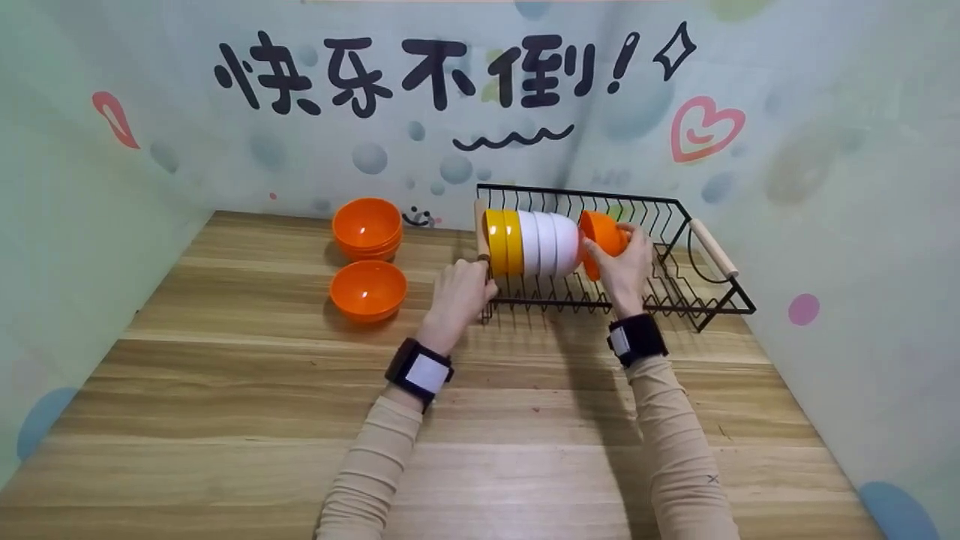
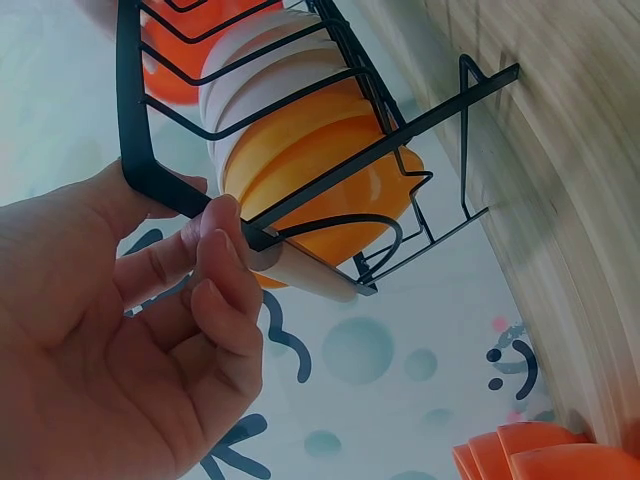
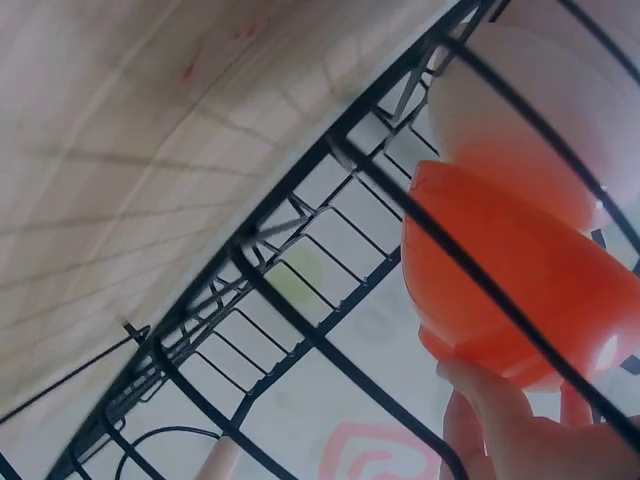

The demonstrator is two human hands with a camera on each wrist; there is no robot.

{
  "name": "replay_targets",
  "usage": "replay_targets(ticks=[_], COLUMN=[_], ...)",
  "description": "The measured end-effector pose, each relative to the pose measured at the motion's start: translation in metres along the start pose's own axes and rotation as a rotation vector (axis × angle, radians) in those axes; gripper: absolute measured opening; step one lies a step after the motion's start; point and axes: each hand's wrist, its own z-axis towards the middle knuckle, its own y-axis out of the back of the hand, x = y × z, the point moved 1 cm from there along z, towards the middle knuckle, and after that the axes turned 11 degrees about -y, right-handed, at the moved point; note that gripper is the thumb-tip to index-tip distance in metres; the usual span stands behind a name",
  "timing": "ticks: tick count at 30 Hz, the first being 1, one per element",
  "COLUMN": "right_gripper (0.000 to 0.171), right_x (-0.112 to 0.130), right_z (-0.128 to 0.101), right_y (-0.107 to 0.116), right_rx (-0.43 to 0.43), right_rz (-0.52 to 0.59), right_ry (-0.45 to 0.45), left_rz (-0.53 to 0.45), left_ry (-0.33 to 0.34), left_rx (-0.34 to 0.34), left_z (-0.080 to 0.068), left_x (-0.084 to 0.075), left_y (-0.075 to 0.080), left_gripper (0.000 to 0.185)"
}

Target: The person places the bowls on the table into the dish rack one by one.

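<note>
In the head view my right hand point(image 1: 628, 270) grips an orange bowl point(image 1: 600, 225) tipped on its side in the black wire dish rack point(image 2: 133, 100). Thumb and fingers hold it around its base. Right beside it stands a nested row of white bowls point(image 1: 551, 244), then two yellow bowls point(image 1: 495, 240) at the rack's left end, all on their sides. My left hand point(image 1: 457, 296) is at that end; in the left wrist view its thumb and index finger pinch the rack's corner by the wooden handle point(image 2: 310, 275).
Left of the rack, a stack of orange bowls point(image 1: 367, 225) stands upright on the wooden table point(image 1: 247, 390). In front of it is another orange bowl point(image 1: 367, 291). A second wooden handle point(image 1: 712, 249) forms the rack's right end. A printed backdrop point(image 1: 300, 165) rises close behind.
</note>
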Motion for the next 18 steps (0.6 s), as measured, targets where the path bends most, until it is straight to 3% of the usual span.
replay_targets(ticks=[8, 18], right_gripper=[0.062, 0.062], right_x=[0.0008, -0.0063], right_z=[0.0031, 0.0035], right_y=[-0.0049, -0.0071], right_rx=[0.03, 0.064], right_rz=[-0.141, -0.247], right_ry=[0.061, 0.065], left_rz=[0.005, -0.022], left_ry=[-0.002, 0.01], left_rx=[0.011, 0.008], left_z=[0.0011, 0.0009], left_x=[0.001, 0.0009], left_y=[-0.0002, -0.0016], left_gripper=[0.019, 0.021])
